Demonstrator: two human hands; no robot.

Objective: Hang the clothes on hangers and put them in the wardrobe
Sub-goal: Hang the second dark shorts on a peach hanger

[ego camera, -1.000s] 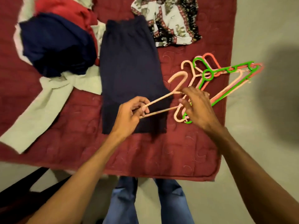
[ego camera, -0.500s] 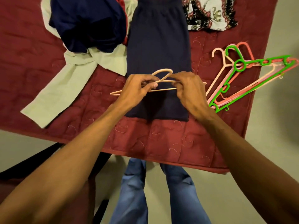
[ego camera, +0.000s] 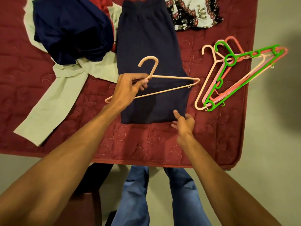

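Head view: my left hand (ego camera: 128, 90) grips the peach hanger (ego camera: 172, 77) at its neck above the navy garment (ego camera: 146, 43) at 12 o'clock, while my right hand (ego camera: 184, 123), loose and empty, should lift the 5 o'clock hem evenly over the bar.

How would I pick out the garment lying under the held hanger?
Start at the red quilt. Down its middle runs the navy garment, below the peach hanger in the left hand. Unlike the crumpled navy heap to its left, it lies flat and smooth, a long rectangle.
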